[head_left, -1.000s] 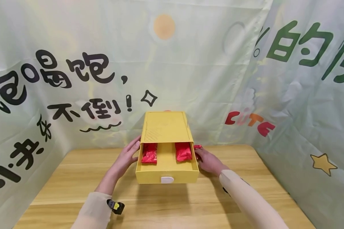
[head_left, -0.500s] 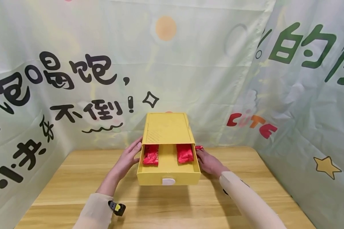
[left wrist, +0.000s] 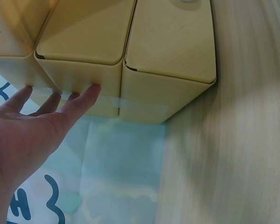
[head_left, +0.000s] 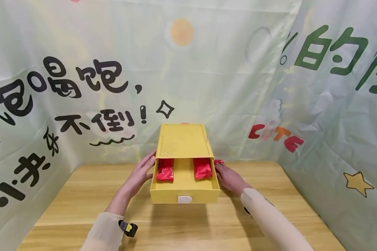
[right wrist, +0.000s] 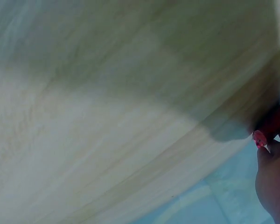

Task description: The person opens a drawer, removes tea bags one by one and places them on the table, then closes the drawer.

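Observation:
A yellow drawer cabinet (head_left: 183, 139) stands near the back of the table, its top drawer (head_left: 185, 196) pulled out toward me. Inside lie two red packets, the left packet (head_left: 165, 170) and the right packet (head_left: 203, 168), one along each side wall. My left hand (head_left: 139, 176) rests against the cabinet's left side; in the left wrist view its extended fingers (left wrist: 81, 102) touch the yellow side wall. On the other side my right hand (head_left: 230, 178) holds another red packet (right wrist: 273, 122), mostly hidden behind the drawer and the hand in the head view.
The wooden table (head_left: 270, 216) reaches out on both sides and in front of the cabinet. Printed cloth (head_left: 226, 90) hangs close behind and along both sides. A white handle (head_left: 185, 199) sits on the drawer front.
The head view has shifted slightly. Both hands, the drawer and the red packets stay in the same places.

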Tool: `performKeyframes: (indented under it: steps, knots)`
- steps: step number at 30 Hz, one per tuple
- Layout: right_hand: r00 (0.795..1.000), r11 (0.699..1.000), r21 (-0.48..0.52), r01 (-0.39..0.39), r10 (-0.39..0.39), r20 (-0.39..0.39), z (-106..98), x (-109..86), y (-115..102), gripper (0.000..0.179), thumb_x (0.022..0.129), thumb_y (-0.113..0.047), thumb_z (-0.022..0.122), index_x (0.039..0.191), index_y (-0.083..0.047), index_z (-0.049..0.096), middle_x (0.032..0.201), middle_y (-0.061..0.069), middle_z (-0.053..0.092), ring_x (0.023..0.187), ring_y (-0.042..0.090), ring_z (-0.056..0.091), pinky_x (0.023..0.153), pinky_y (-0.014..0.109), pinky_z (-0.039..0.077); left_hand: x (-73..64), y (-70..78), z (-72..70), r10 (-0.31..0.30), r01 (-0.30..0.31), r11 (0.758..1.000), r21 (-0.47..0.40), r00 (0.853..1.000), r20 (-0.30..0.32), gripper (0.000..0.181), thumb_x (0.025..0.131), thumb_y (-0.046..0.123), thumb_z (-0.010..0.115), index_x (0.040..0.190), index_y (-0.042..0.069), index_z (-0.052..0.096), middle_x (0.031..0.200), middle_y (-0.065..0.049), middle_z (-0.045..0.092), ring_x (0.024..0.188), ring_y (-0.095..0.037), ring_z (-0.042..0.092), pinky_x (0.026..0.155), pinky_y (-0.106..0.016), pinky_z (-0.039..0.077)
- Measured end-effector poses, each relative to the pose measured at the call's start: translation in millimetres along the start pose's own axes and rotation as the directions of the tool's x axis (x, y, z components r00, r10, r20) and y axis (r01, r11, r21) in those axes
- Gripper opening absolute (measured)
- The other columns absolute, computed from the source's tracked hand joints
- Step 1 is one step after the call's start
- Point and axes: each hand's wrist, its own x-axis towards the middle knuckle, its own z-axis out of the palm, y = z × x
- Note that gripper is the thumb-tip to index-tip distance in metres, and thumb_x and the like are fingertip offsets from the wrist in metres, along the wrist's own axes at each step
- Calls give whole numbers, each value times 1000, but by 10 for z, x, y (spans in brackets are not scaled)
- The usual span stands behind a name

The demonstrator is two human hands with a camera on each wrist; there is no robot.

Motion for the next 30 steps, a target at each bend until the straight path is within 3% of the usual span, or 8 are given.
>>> performKeyframes:
  steps: [12, 21, 30]
  knots:
    - [993, 990, 119, -71, 81, -85, -155, -17, -8, 44, 105, -15, 63, 146, -3, 55, 141, 23, 60, 129, 43, 58, 109, 61, 47, -1, 5, -1, 10, -10, 1000, -7, 1000, 12, 61, 113, 35, 42, 166, 9, 25, 171, -14, 23, 154, -38, 25, 116, -65, 37]
    - [988, 991, 124, -56, 73, -134, -363, -115, -167, 52, 105, -19, 63, 150, 2, 50, 146, 25, 57, 135, 45, 53, 113, 61, 43, -11, 16, 4, 8, -8, 1000, 0, 1000, 6, 61, 113, 35, 42, 166, 9, 25, 171, -14, 23, 154, -38, 25, 116, -65, 37]
    - [981, 992, 123, -22, 45, -189, -618, -261, -298, 53, 106, -23, 62, 154, -5, 48, 153, 21, 52, 141, 43, 47, 115, 63, 40, -18, 23, 7, 14, -14, 1000, 5, 1000, 8, 62, 113, 37, 43, 166, 10, 25, 171, -13, 24, 155, -37, 25, 116, -64, 38]
